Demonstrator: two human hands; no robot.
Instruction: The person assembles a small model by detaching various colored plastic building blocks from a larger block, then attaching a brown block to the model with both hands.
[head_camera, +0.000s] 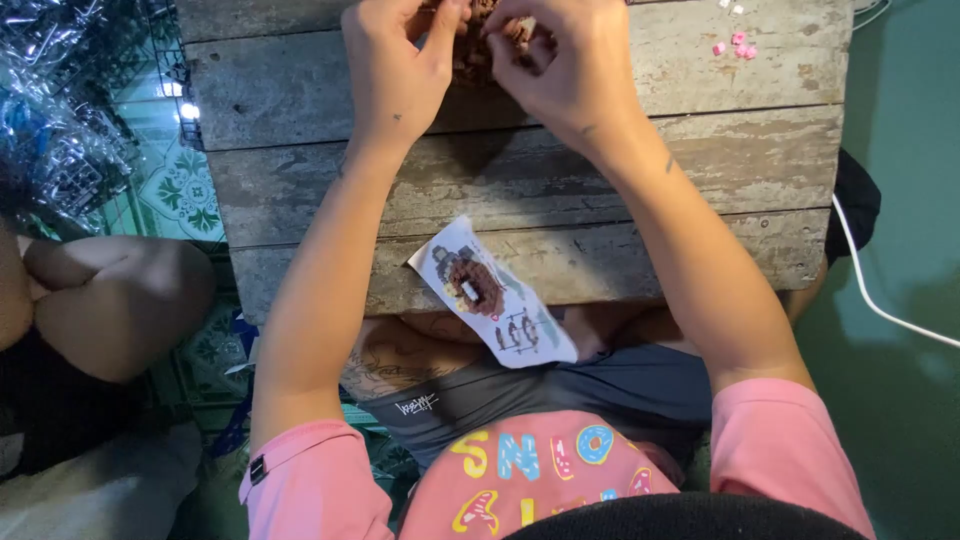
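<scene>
At the top edge of the head view both my hands close around a small brown block model (478, 55) on the weathered wooden table (300, 90). My left hand (400, 65) grips its left side with thumb and fingers. My right hand (570, 60) pinches its right side, fingertips curled onto it. Most of the model is hidden behind my fingers and cut off by the frame. A printed instruction sheet (495, 295) showing a brown figure lies at the table's near edge, hanging over it toward my lap.
Several tiny pink pieces (738, 45) lie on the table's far right. A white cable (870, 290) runs over the green floor at right. Another person's knee (110, 300) is at left, below crinkled clear plastic bags (55, 120).
</scene>
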